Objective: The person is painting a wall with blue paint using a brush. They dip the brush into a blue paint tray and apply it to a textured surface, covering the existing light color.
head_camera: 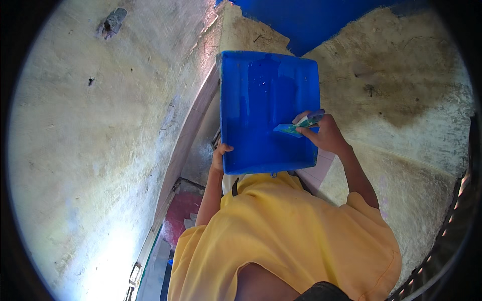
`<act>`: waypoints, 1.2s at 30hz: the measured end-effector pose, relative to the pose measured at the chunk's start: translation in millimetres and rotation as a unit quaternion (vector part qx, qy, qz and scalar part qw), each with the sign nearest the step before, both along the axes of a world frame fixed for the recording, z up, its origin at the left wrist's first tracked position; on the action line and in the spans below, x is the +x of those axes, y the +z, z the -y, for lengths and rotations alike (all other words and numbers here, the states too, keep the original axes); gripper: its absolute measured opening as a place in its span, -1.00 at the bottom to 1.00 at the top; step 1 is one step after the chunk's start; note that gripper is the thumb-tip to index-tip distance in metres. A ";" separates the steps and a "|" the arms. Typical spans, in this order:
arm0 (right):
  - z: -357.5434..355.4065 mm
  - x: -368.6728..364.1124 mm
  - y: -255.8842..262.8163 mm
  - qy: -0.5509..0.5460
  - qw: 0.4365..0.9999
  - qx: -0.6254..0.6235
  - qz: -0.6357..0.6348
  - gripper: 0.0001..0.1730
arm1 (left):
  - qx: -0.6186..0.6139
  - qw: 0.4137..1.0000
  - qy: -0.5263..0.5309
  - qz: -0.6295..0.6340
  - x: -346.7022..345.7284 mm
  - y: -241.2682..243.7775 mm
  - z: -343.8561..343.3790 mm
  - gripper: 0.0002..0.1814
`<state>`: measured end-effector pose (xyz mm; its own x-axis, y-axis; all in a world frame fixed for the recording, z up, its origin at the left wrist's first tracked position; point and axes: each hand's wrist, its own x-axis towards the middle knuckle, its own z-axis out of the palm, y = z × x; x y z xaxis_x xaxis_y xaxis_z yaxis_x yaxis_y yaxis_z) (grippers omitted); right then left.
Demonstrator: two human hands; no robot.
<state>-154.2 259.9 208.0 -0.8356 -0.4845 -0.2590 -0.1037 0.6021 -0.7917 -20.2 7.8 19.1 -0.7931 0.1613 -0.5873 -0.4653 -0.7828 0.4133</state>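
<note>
My left hand (pixel 220 155) grips the left edge of a rectangular blue paint tray (pixel 235 98), its thumb over the rim. Glossy wet blue paint (pixel 263 75) covers part of the tray's floor. Over the lower right of the tray, my right hand (pixel 324 133) is closed around the handle of a flat paint-smeared hand tool (pixel 310 119). Its wide end is coated blue and green and points left. Whether it is a putty knife or a brush, I cannot tell, nor whether it touches the tray.
Patchy bare plaster walls (pixel 94 131) meet in a corner ahead. Fresh blue paint (pixel 312 22) covers the upper wall with a ragged edge. A nail (pixel 370 90) sticks out at right. Pinkish tiles (pixel 318 165) run along the base, and a red surface (pixel 182 212) lies lower left.
</note>
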 end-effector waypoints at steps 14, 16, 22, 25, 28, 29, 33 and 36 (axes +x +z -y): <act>-0.3 -1.6 11.3 -0.077 0.980 -0.069 -0.170 -0.78 | 0.000 1.000 -0.010 -0.026 4.0 -3.7 -1.6 -0.23; 5.7 -7.3 6.5 -0.066 0.962 -0.072 -0.256 -0.74 | -0.004 1.000 -0.008 -0.026 4.7 2.7 -4.2 -0.22; 13.2 13.6 -4.1 0.133 0.915 0.057 -0.376 -0.50 | 0.049 0.999 -0.017 -0.002 4.9 19.0 -6.7 -0.22; 4.2 18.6 2.5 0.101 0.947 0.012 -0.306 -0.60 | -0.009 0.999 -0.038 0.021 6.2 16.7 -8.0 -0.23; -4.8 -3.0 11.7 0.032 0.981 0.034 -0.186 -0.73 | 0.032 0.999 -0.016 -0.027 10.9 14.8 -9.7 -0.26; -6.9 -14.7 14.3 0.010 0.987 0.013 -0.161 -0.78 | 0.015 1.000 -0.022 -0.001 12.3 14.4 -10.4 -0.26; -7.2 -55.9 19.4 -0.054 0.988 0.012 -0.148 -0.87 | 0.018 0.999 -0.021 0.023 17.6 12.4 -4.3 -0.27; -2.2 -56.7 18.4 -0.051 0.970 0.028 -0.237 -0.79 | 0.075 0.997 -0.024 0.014 17.8 7.9 -2.9 -0.25</act>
